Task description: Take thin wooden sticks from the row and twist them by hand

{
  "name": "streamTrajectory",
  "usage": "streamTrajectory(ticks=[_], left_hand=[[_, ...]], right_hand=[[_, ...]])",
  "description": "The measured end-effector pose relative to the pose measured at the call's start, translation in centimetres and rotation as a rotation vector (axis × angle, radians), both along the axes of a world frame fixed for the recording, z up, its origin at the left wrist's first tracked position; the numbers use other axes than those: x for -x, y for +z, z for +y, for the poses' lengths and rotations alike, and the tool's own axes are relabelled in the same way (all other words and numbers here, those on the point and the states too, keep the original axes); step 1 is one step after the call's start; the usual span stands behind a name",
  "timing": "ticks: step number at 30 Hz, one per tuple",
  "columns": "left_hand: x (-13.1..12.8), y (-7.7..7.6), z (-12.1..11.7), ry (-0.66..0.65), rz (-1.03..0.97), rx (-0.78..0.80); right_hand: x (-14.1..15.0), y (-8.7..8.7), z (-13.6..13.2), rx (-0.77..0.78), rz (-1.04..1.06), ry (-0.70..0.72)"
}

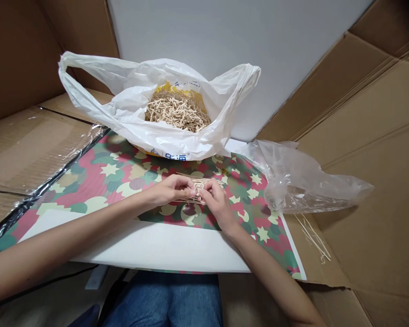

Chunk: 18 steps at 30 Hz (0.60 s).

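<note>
A small pile of thin bamboo knot picks (202, 180) lies on the camouflage-patterned table cover (116, 186) in front of me. My left hand (179, 188) comes in from the left, thumb and forefinger pinched together over the pile's middle. Facing it from the right, my right hand (215, 197) is pinched too, its fingertips almost meeting the left ones. Pale knotted pick ends show between the fingertips. My fingers hide how many picks each hand grips.
Behind the pile stands an open white plastic bag (122, 113) full of knotted picks (177, 109). A crumpled clear plastic bag (303, 177) lies at the right. Several loose picks (315, 238) rest on cardboard near it. Cardboard walls (371, 150) flank the table.
</note>
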<state>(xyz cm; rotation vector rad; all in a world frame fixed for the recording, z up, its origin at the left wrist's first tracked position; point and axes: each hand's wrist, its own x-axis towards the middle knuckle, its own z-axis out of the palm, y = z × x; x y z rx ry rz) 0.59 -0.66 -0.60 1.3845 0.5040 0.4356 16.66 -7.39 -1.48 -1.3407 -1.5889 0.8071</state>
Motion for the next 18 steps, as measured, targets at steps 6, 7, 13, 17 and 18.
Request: streamTrajectory(ticks=[6,7,13,17,18], left_hand=[[0.2,0.0,0.9,-0.032,0.295,-0.292],[0.3,-0.1,1.0,-0.055,0.336,-0.339],[0.9,0.5,1.5,-0.124,0.531,-0.526],[1.0,0.7,1.6,-0.146,0.595,-0.517],[1.0,0.7,1.6,-0.146,0.605,-0.517]], right_hand=[[0.0,-0.6,0.2,-0.568,-0.885,-0.006],[0.2,-0.7,0.2,-0.583,-0.959,0.0],[0.7,-0.6,0.2,-0.528,-1.175,0.113],[0.9,-0.6,0.1,-0.462,-1.241,0.21],[1.0,-0.6,0.1,-0.447,-1.256,0.224]])
